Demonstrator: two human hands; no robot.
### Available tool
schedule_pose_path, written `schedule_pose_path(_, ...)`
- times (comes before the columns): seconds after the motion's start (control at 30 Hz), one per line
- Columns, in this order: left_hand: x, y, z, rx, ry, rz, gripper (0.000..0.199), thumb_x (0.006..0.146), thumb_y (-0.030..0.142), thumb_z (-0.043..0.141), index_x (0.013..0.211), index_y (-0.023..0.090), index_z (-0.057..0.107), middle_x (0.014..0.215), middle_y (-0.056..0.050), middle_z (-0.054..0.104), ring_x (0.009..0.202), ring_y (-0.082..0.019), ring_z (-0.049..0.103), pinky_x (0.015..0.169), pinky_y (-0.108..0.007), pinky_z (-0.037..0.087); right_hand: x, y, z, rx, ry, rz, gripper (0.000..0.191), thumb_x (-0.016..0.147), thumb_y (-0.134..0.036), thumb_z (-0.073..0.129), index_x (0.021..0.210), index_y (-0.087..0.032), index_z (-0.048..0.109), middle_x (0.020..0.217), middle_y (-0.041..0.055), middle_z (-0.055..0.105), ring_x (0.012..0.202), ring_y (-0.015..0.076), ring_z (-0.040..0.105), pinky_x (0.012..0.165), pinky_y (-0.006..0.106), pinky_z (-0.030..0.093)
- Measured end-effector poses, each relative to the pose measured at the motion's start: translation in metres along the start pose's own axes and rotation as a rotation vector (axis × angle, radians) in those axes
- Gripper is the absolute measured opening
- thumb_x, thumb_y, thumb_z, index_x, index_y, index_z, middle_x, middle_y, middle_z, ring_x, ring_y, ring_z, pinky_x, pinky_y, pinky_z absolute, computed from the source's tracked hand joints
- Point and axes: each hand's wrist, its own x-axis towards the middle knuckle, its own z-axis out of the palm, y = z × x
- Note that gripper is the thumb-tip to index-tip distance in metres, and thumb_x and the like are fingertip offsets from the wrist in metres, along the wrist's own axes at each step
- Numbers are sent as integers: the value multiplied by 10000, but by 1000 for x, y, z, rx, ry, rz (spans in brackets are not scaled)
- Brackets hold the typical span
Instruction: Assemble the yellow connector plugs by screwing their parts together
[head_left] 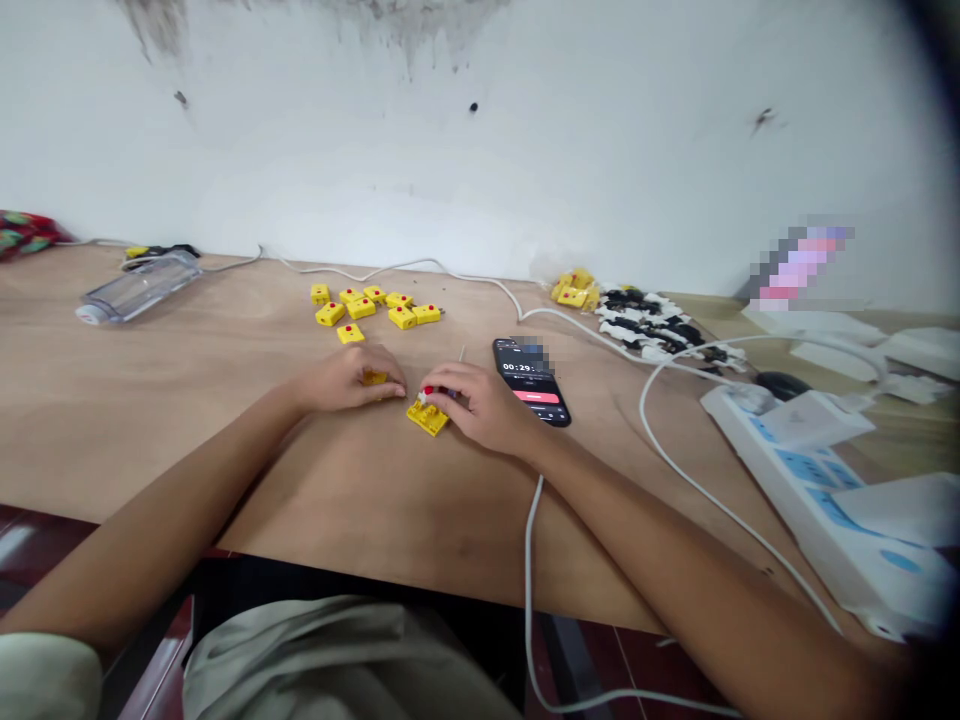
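Observation:
My left hand (349, 380) rests on the table with its fingers curled over a small yellow plastic casing piece (374, 379), mostly hidden by the hand. To its right lies an open yellow casing half (430, 417), its inner ribs facing up. Closed over its back edge is my right hand (480, 405), thumb and fingers pinching a small part with a red button (428, 391) and some white on it. Just behind these fingers a thin light rod (462, 353) sticks up; whether the hand holds it is hidden.
Several yellow casings with red buttons (361, 308) lie behind my hands. A phone with a running timer (534, 385) is right of them. Beyond are a bag of yellow pieces (576, 288), black-and-white parts (660, 325), a power strip (817, 490), a white cable (530, 560) and a clear bottle (142, 290).

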Motion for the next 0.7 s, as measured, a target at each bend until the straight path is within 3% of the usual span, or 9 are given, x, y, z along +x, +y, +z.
schedule_pose_path(0.23, -4, -10, -5, 144, -21, 26, 201, 941, 298, 585, 970, 189, 751, 979, -87, 738, 900, -201, 664, 829, -323, 516, -2, 5, 0, -65, 56, 34, 110, 936, -203, 587, 949, -174, 692, 905, 56, 703, 813, 162, 622, 769, 297, 476)
schedule_pose_path(0.43, -4, -4, -6, 195, -18, 9, 203, 908, 263, 583, 1015, 191, 739, 1003, -87, 729, 937, -220, 656, 863, -344, 507, -2, 5, -1, -74, 83, 52, 95, 921, -204, 607, 942, -175, 695, 905, 46, 708, 775, 146, 622, 752, 286, 478)
schedule_pose_path(0.53, -3, 0, -5, 188, -6, 34, 246, 887, 217, 573, 1075, 188, 729, 1002, -89, 729, 942, -228, 651, 869, -350, 503, -2, 5, -1, -69, 94, 52, 103, 928, -211, 605, 950, -178, 700, 922, 47, 718, 781, 146, 626, 753, 285, 480)
schedule_pose_path(0.7, 2, -1, 4, 114, -86, 111, 339, 846, 114, 544, 1106, 217, 735, 1114, -82, 739, 1040, -231, 655, 952, -356, 491, -2, 6, -1, -46, 126, 58, 119, 923, -202, 613, 976, -184, 718, 948, 55, 743, 824, 161, 657, 749, 286, 492)
